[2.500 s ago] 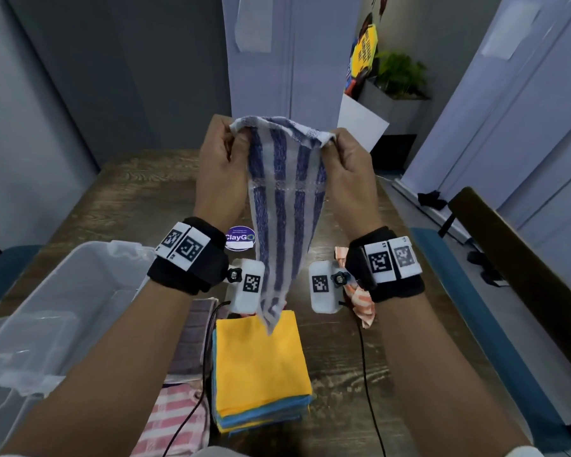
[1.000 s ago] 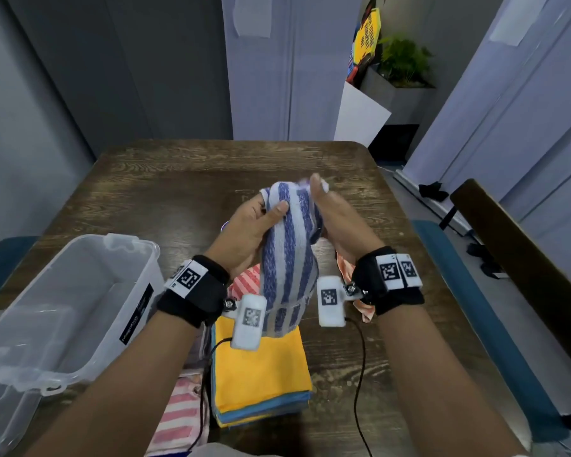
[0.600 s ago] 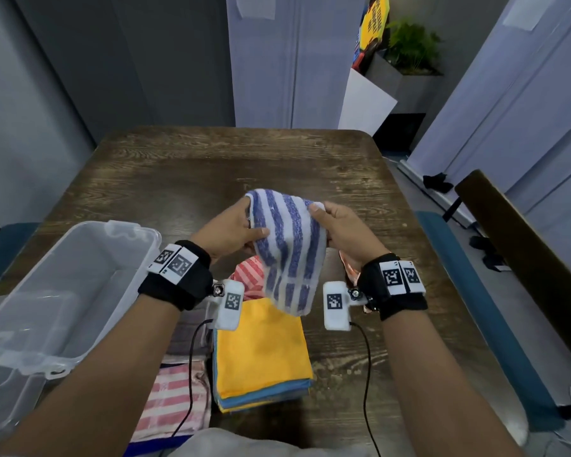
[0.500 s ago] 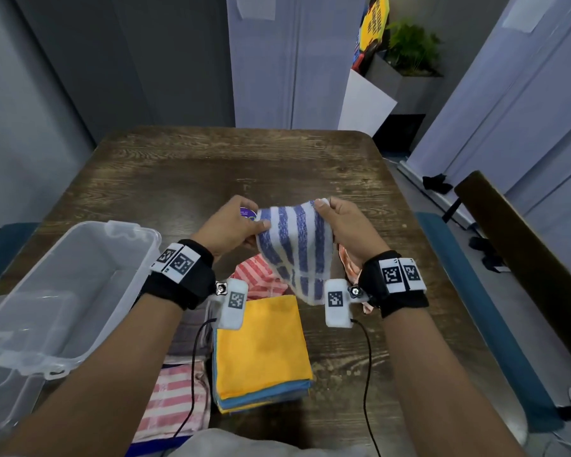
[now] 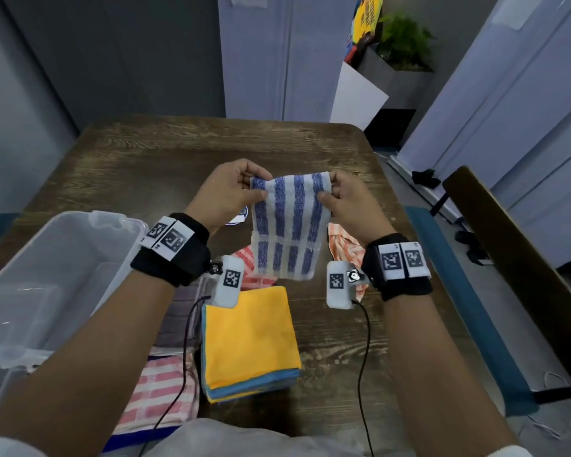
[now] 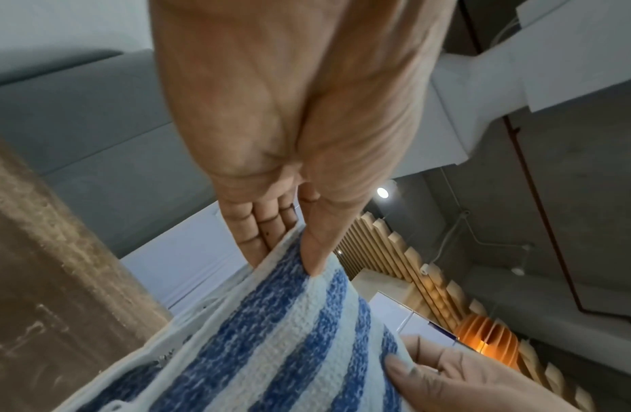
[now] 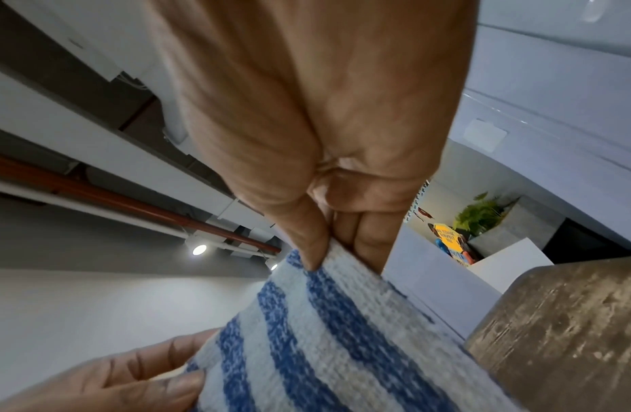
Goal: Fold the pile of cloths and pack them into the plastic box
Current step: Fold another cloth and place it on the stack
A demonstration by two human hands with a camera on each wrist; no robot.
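The striped cloth (image 5: 285,225) carries broad blue stripes on white, crossed low down by a plain white band. The folded stack (image 5: 249,334) is orange-yellow on top, with blue and yellow edges beneath. The pink cloth (image 5: 159,394) has white stripes, as does the red cloth (image 5: 247,253). The orange cloth (image 5: 343,240) has pale stripes. The plastic box (image 5: 63,232) is clear, and the table (image 5: 178,153) is dark brown wood grain.

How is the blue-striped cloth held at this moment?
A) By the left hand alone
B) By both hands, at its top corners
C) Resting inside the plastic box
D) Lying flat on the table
B: the left hand and the right hand each pinch a top corner of the blue-striped cloth, which hangs between them.
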